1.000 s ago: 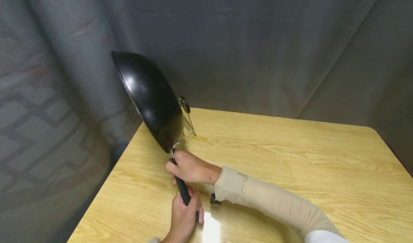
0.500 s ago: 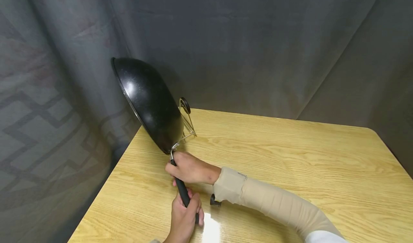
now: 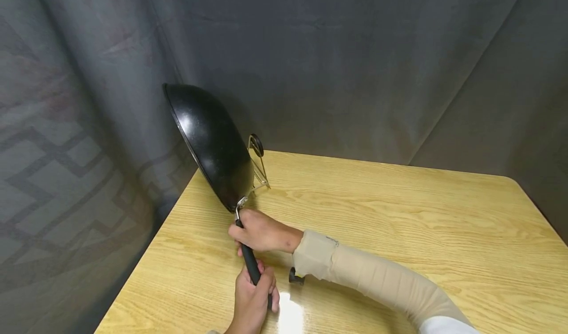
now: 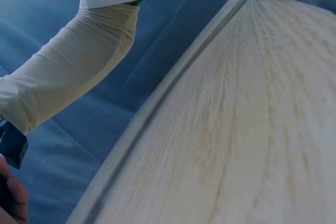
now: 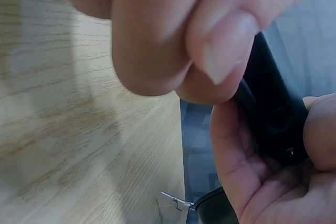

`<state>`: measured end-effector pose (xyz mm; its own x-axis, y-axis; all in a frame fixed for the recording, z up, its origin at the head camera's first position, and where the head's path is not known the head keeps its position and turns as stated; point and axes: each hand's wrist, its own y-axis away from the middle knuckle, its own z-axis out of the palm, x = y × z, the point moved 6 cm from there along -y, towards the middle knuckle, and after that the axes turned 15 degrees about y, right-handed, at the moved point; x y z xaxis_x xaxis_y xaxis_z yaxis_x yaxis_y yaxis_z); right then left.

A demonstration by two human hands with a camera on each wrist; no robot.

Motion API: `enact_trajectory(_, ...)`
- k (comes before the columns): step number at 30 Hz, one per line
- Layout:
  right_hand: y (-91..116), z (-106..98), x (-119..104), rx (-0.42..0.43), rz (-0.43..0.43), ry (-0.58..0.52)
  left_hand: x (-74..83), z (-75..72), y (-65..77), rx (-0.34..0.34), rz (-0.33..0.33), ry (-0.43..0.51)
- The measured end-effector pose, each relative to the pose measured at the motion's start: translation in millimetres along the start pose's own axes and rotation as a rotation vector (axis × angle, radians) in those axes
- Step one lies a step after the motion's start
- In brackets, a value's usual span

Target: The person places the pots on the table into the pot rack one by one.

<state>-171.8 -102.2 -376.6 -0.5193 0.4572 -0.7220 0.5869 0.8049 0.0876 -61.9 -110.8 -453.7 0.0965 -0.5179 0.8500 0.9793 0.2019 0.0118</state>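
A black wok [image 3: 213, 141] is tipped on its side in the head view, its round outside facing right and its inside hidden. My right hand [image 3: 264, 230] grips the black handle [image 3: 251, 265] close to the wok. Lower down, my left hand [image 3: 253, 294] holds the same handle near its end. Behind the wok shows a wire stand [image 3: 259, 171] with a black disc on top; I cannot tell whether they touch. Seen from the right wrist, curled right fingers [image 5: 152, 30] lie in front, with the left hand [image 5: 278, 198] around the handle's end. The left wrist view catches only a few left fingers [image 4: 16, 195].
A light wood table [image 3: 399, 215] lies beneath, its left edge near the wok. Grey curtains [image 3: 355, 67] hang at the back and left. A small black device [image 3: 296, 276] sits under the right wrist. The right forearm's beige sleeve [image 3: 372, 270] crosses the table.
The wok's upper rim has come down and slightly to the right. Both hands keep their hold on the handle and stay almost in place. The wire stand is nearly unchanged.
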Motion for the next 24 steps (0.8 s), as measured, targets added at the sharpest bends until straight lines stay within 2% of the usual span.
enact_trajectory(24,-2.8,2.3,-3.8,-0.011,-0.018,0.002,1.1,-2.7,0.5,0.014,0.011,0.027)
